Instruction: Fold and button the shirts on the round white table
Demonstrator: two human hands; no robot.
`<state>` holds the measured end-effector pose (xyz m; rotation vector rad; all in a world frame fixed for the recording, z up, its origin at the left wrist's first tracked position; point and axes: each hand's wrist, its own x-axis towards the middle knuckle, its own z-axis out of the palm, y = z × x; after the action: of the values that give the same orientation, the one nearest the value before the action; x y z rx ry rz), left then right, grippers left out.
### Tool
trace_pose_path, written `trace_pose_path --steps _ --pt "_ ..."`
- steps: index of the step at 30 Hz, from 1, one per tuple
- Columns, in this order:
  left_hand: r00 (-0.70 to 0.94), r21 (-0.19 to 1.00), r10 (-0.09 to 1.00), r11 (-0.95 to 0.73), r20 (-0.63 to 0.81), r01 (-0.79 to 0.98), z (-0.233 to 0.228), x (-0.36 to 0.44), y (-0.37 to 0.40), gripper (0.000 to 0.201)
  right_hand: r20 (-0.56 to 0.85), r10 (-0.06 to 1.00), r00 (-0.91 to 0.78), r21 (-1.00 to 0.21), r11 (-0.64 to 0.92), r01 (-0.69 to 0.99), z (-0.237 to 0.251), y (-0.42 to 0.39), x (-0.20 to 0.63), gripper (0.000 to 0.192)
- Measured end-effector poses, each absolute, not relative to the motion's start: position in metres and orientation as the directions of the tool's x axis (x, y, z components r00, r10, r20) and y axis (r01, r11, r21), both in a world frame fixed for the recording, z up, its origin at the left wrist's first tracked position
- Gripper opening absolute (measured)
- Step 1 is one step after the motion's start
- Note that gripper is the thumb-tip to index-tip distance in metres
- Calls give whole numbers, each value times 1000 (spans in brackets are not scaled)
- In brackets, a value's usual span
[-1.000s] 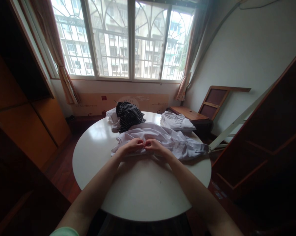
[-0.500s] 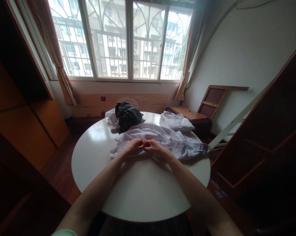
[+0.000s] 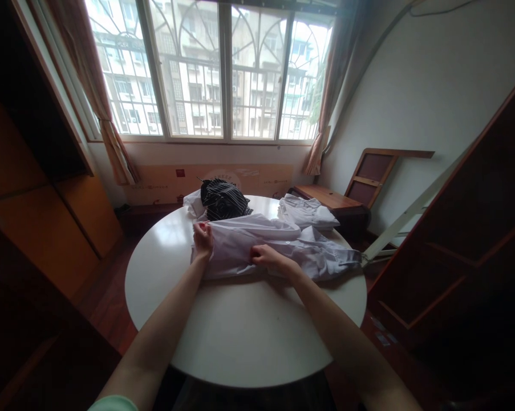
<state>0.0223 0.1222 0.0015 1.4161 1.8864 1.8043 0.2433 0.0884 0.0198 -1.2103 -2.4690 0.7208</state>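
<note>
A white shirt lies spread sideways across the round white table, its collar end toward the right edge. My left hand is closed on the shirt's left end, pinching the cloth near its far corner. Near the middle of the shirt my right hand is closed on the fabric close to the near edge. The cloth between the two hands looks fairly flat, while the right part stays wrinkled. Fingertips of both hands are partly hidden.
Behind the shirt sits a bunched black striped garment, with white cloth beside it. A folded white garment pile rests at the table's back right. A wooden chair and a red-brown panel stand to the right.
My left hand has moved left and slightly away from me, from beside my right hand to the shirt's left end, pulling cloth flatter. My right hand has stayed in place.
</note>
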Motion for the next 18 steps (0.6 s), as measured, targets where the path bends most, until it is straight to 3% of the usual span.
trace_pose_path --steps 2,4,7,9,11,13,15,18 --pt "-615 889 665 -172 423 425 3 20 123 21 56 810 -583 -518 523 677 21 87 240 6" --pt "-585 884 680 -222 443 411 1 21 124 24 67 811 -581 -528 522 669 21 85 238 7" --pt "-213 755 807 -374 551 538 -6 28 125 37 27 780 -625 -638 495 590 22 83 237 8" --pt "90 634 860 -438 503 638 -11 34 124 34 -21 735 -678 -713 464 526 22 84 238 10" --pt "239 546 879 -448 412 708 -15 42 122 20 -57 683 -728 -768 436 469 22 87 241 13" --pt "225 532 897 -411 380 741 -15 48 119 10 -83 654 -752 -806 399 437 22 89 243 19" --pt "102 593 901 -358 422 721 -9 50 117 9 -71 670 -739 -826 375 420 22 90 246 24" --pt "-332 786 797 -266 505 559 6 38 117 9 66 758 -650 -824 409 393 23 90 249 27"
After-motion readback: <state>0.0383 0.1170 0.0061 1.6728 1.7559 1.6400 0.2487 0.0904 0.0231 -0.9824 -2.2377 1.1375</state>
